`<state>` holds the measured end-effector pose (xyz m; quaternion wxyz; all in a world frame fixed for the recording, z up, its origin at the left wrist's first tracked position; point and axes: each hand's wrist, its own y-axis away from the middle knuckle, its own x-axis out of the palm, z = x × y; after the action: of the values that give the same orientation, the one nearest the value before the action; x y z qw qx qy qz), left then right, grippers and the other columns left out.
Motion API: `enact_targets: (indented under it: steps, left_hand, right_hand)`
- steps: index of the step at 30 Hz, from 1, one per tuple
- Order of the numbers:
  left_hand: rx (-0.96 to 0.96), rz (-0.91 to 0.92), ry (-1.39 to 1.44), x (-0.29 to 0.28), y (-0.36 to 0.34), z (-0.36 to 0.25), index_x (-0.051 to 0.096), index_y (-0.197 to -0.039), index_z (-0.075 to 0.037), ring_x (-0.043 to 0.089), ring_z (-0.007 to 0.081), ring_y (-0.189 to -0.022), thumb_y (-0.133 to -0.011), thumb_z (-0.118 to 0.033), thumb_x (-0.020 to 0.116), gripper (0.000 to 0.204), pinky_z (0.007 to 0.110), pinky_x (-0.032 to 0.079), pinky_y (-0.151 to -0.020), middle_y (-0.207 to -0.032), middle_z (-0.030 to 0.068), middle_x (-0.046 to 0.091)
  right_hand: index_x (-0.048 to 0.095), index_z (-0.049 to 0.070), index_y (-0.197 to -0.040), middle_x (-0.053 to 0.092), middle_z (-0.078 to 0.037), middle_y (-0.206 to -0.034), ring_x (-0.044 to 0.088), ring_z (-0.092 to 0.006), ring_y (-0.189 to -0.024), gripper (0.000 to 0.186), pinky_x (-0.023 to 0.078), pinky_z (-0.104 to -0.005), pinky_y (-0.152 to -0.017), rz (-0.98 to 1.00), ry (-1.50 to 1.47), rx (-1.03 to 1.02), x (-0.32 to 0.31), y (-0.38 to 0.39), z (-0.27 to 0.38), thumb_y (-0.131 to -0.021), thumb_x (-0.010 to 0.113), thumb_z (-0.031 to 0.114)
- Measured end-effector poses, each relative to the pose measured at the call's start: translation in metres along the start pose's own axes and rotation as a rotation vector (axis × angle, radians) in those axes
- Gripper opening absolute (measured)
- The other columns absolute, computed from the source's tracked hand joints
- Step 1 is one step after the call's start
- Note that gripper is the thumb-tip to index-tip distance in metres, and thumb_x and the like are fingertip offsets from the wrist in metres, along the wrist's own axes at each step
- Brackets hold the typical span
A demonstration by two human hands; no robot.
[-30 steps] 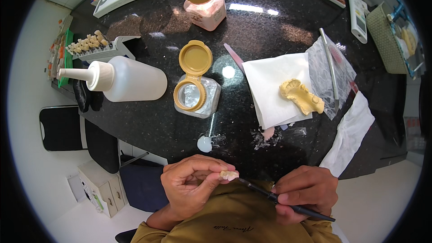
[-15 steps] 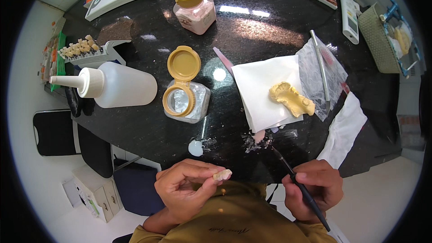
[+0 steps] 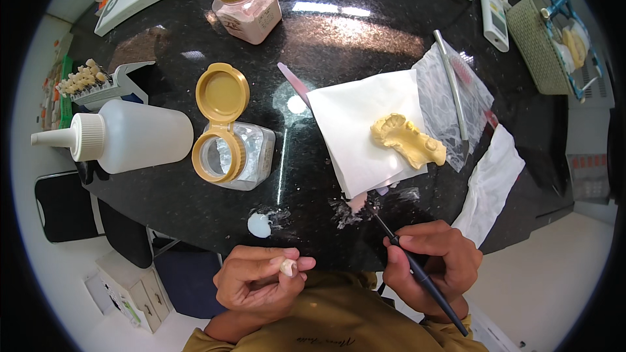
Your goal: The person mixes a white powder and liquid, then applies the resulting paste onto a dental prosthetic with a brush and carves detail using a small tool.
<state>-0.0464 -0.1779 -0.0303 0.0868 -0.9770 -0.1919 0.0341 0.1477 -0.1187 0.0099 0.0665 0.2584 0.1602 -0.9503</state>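
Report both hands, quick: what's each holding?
Left hand: closed, holding a small tooth-coloured piece.
Right hand: closed, holding a slim black tool.

Olive-brown shirt (image 3: 332,313) with small dark looping script (image 3: 324,340) across the front, sleeves (image 3: 207,341) in the same cloth, bare forearms (image 3: 236,324) below them, bare hands (image 3: 257,285)

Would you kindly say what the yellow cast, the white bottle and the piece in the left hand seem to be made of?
Cast: probably plaster; opaque, mostly dull surface.
Bottle: likely plastic, satin; milky, translucent wall.
Piece: perhaps ceramic or resin, being pale and tooth-like; too small to judge finish.
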Motion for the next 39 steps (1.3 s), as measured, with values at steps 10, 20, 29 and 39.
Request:
enact_targets:
  steps: [10, 20, 29, 39]
  left_hand:
    - [0.065, -0.013, -0.133, 0.0, 0.004, 0.005, 0.054, -0.093, -0.001, 0.07, 0.0168, -0.065, -0.078, 0.004, 0.074, 0.025, 0.027, 0.063, -0.06, -0.08, 0.0159, 0.063]
    - [0.145, -0.076, -0.173, 0.002, 0.007, 0.014, 0.053, -0.089, 0.0, 0.069, 0.0142, -0.063, -0.076, 0.0, 0.078, 0.029, 0.024, 0.061, -0.056, -0.076, 0.0138, 0.063]
    - [0.184, -0.035, -0.098, 0.001, 0.005, 0.015, 0.052, -0.094, 0.001, 0.07, 0.0164, -0.066, -0.076, 0.006, 0.075, 0.029, 0.026, 0.062, -0.06, -0.086, 0.0166, 0.063]
    - [0.235, -0.01, -0.148, 0.001, 0.003, 0.016, 0.053, -0.096, 0.001, 0.071, 0.0178, -0.073, -0.073, 0.005, 0.079, 0.036, 0.026, 0.063, -0.063, -0.089, 0.0154, 0.062]
  right_hand:
    - [0.059, -0.003, -0.083, 0.068, -0.016, -0.072, 0.069, -0.0199, -0.061, 0.022, 0.055, -0.0262, -0.055, -0.006, -0.01, 0.024, -0.002, 0.002, -0.001, -0.069, 0.075, -0.002]
    - [0.063, -0.004, -0.082, 0.068, -0.015, -0.072, 0.069, -0.0241, -0.06, 0.024, 0.056, -0.0274, -0.054, -0.021, -0.013, 0.04, 0.001, 0.001, 0.002, -0.065, 0.079, -0.001]
    - [0.063, -0.003, -0.084, 0.067, -0.016, -0.072, 0.07, -0.0239, -0.062, 0.027, 0.057, -0.0283, -0.054, -0.135, -0.208, 0.002, 0.002, 0.01, 0.004, -0.064, 0.081, -0.003]
    - [0.058, -0.005, -0.1, 0.06, -0.017, -0.081, 0.066, -0.0228, -0.059, 0.036, 0.058, -0.0299, -0.053, 0.112, -0.558, -0.294, 0.025, 0.005, 0.004, -0.069, 0.076, -0.001]
